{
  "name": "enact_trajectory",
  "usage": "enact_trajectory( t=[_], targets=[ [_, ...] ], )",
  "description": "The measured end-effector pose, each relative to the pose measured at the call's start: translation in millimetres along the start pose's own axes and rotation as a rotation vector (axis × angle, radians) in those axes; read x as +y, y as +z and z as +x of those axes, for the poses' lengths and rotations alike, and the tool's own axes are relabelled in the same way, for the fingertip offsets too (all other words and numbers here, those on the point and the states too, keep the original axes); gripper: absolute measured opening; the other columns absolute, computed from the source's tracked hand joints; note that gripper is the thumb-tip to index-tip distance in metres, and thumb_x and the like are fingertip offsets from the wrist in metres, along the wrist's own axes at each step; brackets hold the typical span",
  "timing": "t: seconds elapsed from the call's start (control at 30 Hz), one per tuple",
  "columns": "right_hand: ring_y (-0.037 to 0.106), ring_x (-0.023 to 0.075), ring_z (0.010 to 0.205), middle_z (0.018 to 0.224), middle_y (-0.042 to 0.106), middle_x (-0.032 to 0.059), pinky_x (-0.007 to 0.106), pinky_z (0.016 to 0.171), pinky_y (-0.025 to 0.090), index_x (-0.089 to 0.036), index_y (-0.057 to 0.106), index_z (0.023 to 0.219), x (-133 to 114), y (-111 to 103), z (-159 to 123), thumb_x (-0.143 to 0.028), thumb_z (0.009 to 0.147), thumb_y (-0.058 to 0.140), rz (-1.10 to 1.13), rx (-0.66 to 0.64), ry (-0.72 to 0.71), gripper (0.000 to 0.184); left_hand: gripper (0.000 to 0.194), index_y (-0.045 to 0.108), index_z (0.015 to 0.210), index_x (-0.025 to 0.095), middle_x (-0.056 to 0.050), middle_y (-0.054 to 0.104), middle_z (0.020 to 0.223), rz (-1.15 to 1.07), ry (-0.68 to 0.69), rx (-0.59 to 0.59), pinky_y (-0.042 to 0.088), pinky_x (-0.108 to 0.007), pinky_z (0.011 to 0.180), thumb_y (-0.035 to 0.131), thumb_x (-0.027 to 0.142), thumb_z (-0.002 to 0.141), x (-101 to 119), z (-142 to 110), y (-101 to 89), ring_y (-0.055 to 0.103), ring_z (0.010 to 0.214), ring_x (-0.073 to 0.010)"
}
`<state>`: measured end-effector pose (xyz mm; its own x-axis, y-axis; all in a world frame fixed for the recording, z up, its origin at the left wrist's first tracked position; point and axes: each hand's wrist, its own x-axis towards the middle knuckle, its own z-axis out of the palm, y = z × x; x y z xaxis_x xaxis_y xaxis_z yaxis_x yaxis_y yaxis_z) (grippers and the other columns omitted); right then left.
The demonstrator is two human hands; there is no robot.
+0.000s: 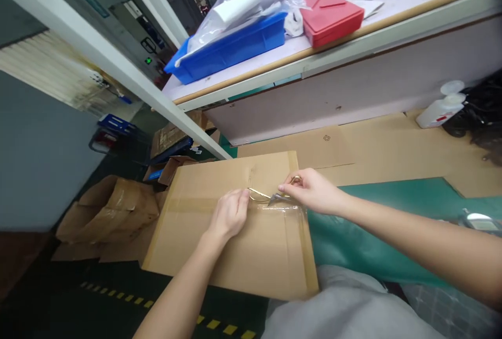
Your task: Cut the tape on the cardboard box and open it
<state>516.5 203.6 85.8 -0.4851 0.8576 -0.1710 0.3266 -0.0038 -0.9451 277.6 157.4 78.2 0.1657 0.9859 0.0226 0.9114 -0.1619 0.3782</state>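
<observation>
A pair of scissors (pixel 276 198) with gold-coloured handles and grey metal blades lies across the top of a brown cardboard box (pixel 188 239). My right hand (pixel 314 191) is closed on one gold loop at the right. At the left, the closed fingers of my left hand (pixel 230 212) pinch the end of the other gold part. The scissors look spread apart between both hands, low over the box. Clear tape (pixel 270 208), shiny and wrinkled, runs along the box's middle just below them. The fingertips of my left hand are partly hidden.
Beyond the box stands a workbench with a blue tray (pixel 235 46) and a red case (pixel 331 17). A white post (pixel 164 98) slants down close behind the box. An open carton (pixel 110 208) sits left. A white bottle (pixel 441 109) is far right, past a green mat (pixel 376 224).
</observation>
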Motion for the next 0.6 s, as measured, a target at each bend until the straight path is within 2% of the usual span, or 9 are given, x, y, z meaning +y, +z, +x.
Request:
enact_trajectory(
  t=[0.13,0.33,0.6],
  targets=[
    [0.045,0.0103,0.054,0.061,0.055,0.0013,0.023,0.048,0.032,-0.011,0.064,0.077,-2,8,8,-0.037,0.084,0.057,-0.040,-0.032,0.033,0.028,0.050,0.042,0.066,0.016,-0.006,0.050,0.069,-0.039,0.044,0.034,0.028,-0.032,0.065,0.018,0.046,0.100,-4,-2,2.8,0.044,0.067,-0.0179],
    [0.041,0.0095,0.051,0.058,0.051,0.0005,0.023,0.047,0.030,-0.011,0.063,0.075,-11,11,11,-0.041,0.084,0.056,-0.095,-0.044,0.064,0.032,0.056,0.035,0.062,0.015,-0.005,0.043,0.067,-0.098,0.171,0.118,0.024,-0.031,0.060,0.021,0.055,0.098,-12,-7,8.5,0.039,0.064,-0.0168],
    [0.042,0.0091,0.050,0.058,0.053,-0.0003,0.022,0.045,0.031,-0.013,0.065,0.077,-17,18,17,-0.040,0.085,0.057,-0.153,-0.045,0.036,0.029,0.060,0.034,0.062,0.016,-0.006,0.043,0.067,-0.133,0.196,0.152,0.026,-0.032,0.060,0.016,0.062,0.097,-14,-12,10.1,0.039,0.065,-0.0177]
  ],
)
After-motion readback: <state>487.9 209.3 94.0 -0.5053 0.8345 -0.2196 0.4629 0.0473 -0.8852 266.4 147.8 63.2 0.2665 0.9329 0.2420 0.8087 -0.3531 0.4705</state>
